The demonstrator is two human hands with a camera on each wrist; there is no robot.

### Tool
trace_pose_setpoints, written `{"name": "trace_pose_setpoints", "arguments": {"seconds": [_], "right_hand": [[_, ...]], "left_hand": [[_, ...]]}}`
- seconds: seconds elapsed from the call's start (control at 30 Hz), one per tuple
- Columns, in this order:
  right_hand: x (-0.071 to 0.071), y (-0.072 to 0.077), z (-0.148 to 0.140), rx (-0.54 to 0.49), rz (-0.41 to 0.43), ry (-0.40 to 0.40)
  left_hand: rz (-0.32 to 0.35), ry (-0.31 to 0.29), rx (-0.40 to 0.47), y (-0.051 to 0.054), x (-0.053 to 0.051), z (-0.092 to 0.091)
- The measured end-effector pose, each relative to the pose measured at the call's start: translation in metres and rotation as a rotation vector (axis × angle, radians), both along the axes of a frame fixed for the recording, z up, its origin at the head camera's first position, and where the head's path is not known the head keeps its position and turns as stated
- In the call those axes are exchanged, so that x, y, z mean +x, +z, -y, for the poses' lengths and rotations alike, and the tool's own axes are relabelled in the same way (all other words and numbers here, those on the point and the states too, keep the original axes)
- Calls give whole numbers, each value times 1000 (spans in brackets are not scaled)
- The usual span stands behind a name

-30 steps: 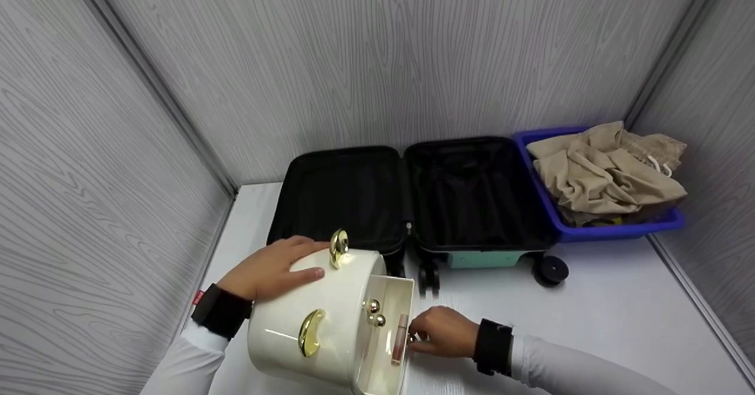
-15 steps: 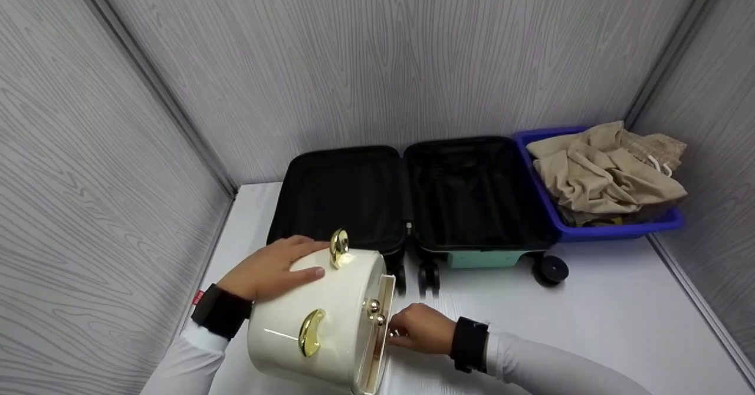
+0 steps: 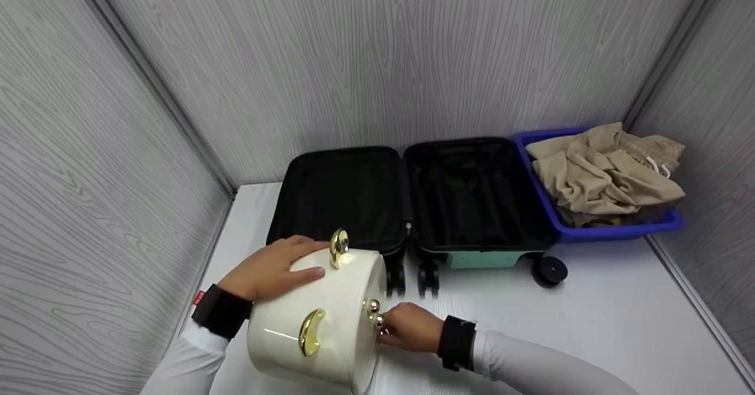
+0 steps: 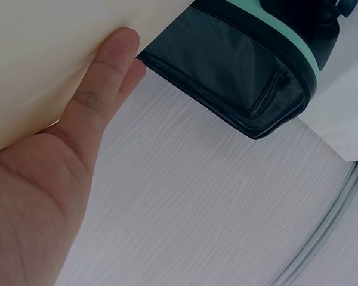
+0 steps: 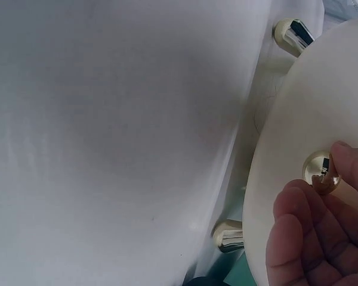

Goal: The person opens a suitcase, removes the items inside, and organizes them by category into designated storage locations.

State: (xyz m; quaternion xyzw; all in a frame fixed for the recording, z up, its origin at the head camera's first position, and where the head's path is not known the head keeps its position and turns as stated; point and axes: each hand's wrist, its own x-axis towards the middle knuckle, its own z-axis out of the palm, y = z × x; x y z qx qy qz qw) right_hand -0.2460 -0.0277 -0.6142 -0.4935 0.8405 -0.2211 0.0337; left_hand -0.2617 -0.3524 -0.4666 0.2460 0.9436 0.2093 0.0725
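Observation:
A glossy cream case (image 3: 342,306) with curved gold fittings lies tilted on the white table in the head view, its drawer flush with the body. My left hand (image 3: 274,268) rests on its curved side, thumb and fingers extended; the left wrist view shows those fingers straight along the cream surface (image 4: 36,59). At the drawer front, my right hand (image 3: 413,327) pinches a round gold knob (image 5: 315,167) between thumb and curled fingers. Two small gold balls (image 3: 374,306) sit beside that hand on the case's rim. What the drawer holds is hidden.
An open suitcase (image 3: 348,197) with black lining and a mint shell lies behind the case, wheels toward me. On its right stands a blue basket (image 3: 619,231) heaped with beige trousers (image 3: 601,171). Grey wood-patterned walls enclose the table.
My right hand has moved left with the knob, pushing the drawer, which held a slim pink tube, from open to shut. The left hand and the case body have stayed put.

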Motion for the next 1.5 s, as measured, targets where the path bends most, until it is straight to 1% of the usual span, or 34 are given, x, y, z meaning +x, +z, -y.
{"name": "trace_pose_setpoints", "arguments": {"seconds": [0.2,0.3,0.4,0.47,0.57,0.7,0.83,0.9,1.0,1.07,1.17,1.23,1.3,1.4,1.5], "right_hand": [[-1,-1,-1,-17,23,-1],[-3,-2,-7,-44,27,5],[-6,1,-16,-66,39,-4],[-10,4,-23,-71,43,-30],[-17,11,-36,-79,52,-89],[-25,21,-50,-113,73,-162],[-32,31,-55,-161,91,-211],[-33,36,-54,-193,97,-219],[-34,46,-50,-234,120,-223],[-35,52,-46,-271,141,-207],[-38,58,-39,-317,160,-179],[-41,62,-34,-345,171,-163],[-43,65,-29,-360,189,-154],[-46,69,-24,-360,244,-145],[-49,70,-19,-363,299,-109]], "left_hand": [[2,-5,5,2,-1,-1],[9,-3,3,2,-1,-2],[-1,5,-11,3,-1,-3],[-20,10,-27,4,0,-4],[-53,16,-51,6,1,-5],[-81,22,-66,9,3,-5],[-93,21,-57,12,6,-3],[-108,22,-50,13,9,-1],[-148,52,-44,16,21,0],[-181,88,-36,20,32,-1],[-256,143,-27,25,52,-8],[-313,175,-29,27,64,-14],[-381,208,-52,28,77,-23],[-467,262,-92,30,96,-36],[-527,299,-98,32,114,-50]]}}
